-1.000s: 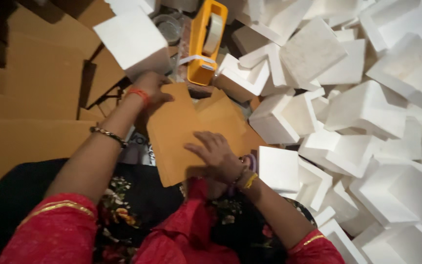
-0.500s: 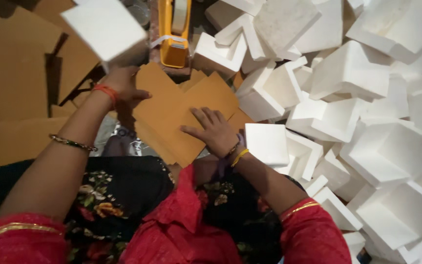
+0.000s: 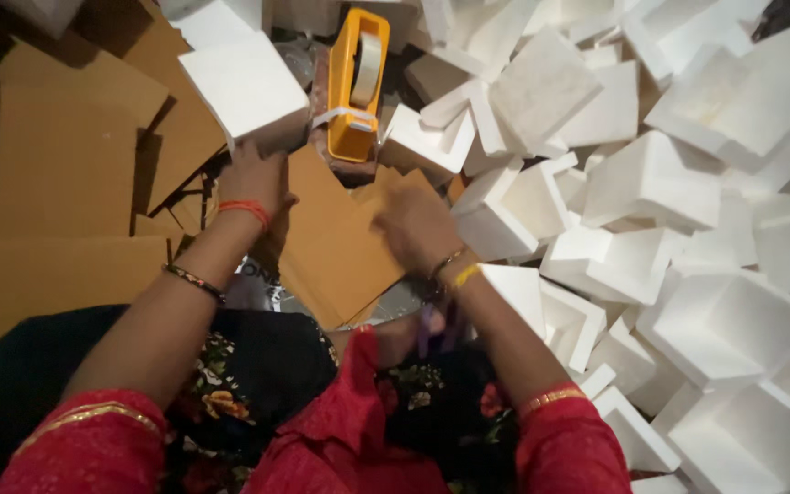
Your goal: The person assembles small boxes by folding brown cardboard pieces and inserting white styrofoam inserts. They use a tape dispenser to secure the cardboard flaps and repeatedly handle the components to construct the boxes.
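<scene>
- our left hand [image 3: 253,178] lies flat on the card [image 3: 336,242], fingers spread at its far left edge, pinning it rather than gripping.
- our right hand [image 3: 418,224] presses the card's right side, palm down, holding nothing.
- we judge a fold is being set; next calls for a firm crease between the hands.
- beyond them sits the tape gun [image 3: 358,82]; right of the right hand, foam blocks [image 3: 651,183].

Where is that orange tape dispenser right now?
The orange tape dispenser lies at the top centre of the head view, just beyond the brown cardboard piece, between the white foam block on its left and the foam pile on its right.
</scene>
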